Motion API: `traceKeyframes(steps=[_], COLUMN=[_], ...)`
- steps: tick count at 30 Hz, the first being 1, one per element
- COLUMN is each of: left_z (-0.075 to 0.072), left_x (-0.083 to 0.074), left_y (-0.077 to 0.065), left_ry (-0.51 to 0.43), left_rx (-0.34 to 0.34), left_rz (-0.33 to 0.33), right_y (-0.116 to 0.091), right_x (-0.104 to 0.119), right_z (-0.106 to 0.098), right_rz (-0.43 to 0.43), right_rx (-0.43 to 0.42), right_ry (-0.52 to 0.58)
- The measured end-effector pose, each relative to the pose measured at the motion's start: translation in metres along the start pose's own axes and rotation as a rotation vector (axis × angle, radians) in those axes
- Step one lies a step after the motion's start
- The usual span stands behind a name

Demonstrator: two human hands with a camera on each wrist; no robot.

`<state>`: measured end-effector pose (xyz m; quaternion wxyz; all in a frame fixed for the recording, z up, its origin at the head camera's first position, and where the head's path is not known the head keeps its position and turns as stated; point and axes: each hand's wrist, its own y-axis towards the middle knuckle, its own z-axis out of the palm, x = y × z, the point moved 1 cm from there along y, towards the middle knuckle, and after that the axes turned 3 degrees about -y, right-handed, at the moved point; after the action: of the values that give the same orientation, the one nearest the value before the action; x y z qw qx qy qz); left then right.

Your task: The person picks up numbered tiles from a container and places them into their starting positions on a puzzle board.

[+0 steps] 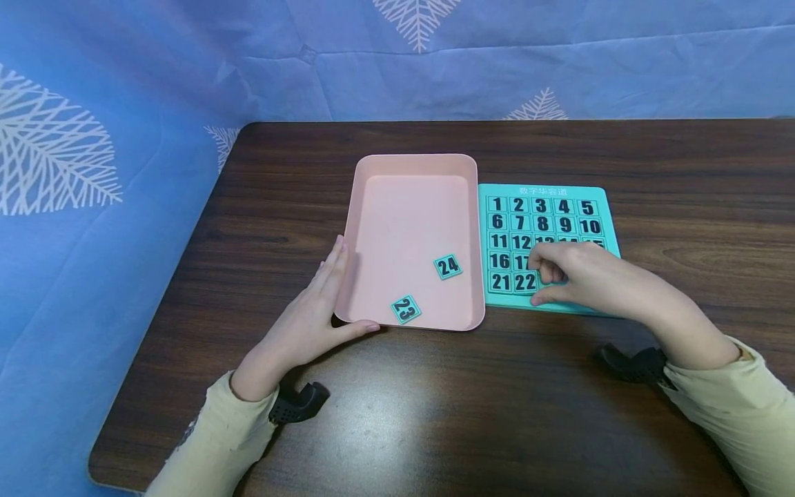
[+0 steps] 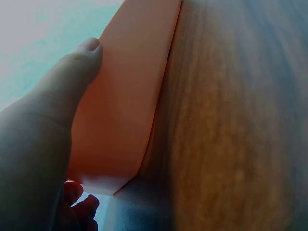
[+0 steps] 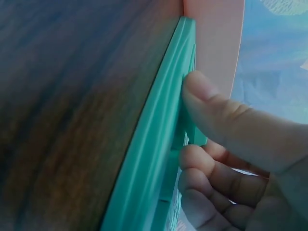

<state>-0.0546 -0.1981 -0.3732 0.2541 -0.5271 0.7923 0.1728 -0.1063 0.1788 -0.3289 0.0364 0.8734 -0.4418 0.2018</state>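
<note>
My left hand (image 1: 307, 314) lies against the near left corner of a pink tray (image 1: 410, 207), its fingers straight along the side and its thumb at the near rim. Inside the tray are a number 24 tile (image 1: 448, 266) and a number 23 tile (image 1: 406, 310), both turned askew. Over the lower part of a teal number board (image 1: 540, 191) is my right hand (image 1: 590, 279). Its thumb and index finger pinch the number 22 tile (image 1: 525, 281) at the bottom row, beside the 21 tile (image 1: 500, 281). The hand hides the board's lower right part.
The board stands right against the tray's right side on a dark wooden table (image 1: 298, 172). Blue cloth (image 1: 186, 62) with white leaf patterns hangs behind and to the left. Both wrists wear black straps.
</note>
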Motion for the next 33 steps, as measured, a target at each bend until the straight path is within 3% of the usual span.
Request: traceKeyframes(steps=[19, 33], left_z=[-0.0004, -0.0006], left_x=[-0.0004, -0.0006], left_y=[-0.0007, -0.0003], left_ry=[-0.028, -0.031], left_rx=[0.007, 0.009], left_rz=[-0.017, -0.014], right_y=[-0.0027, -0.0018], right_x=[0.0014, 0.0002], right_z=[-0.0046, -0.0027], right_rz=[0.022, -0.016], right_rx=[0.074, 0.044], right_ry=[0.063, 0.035])
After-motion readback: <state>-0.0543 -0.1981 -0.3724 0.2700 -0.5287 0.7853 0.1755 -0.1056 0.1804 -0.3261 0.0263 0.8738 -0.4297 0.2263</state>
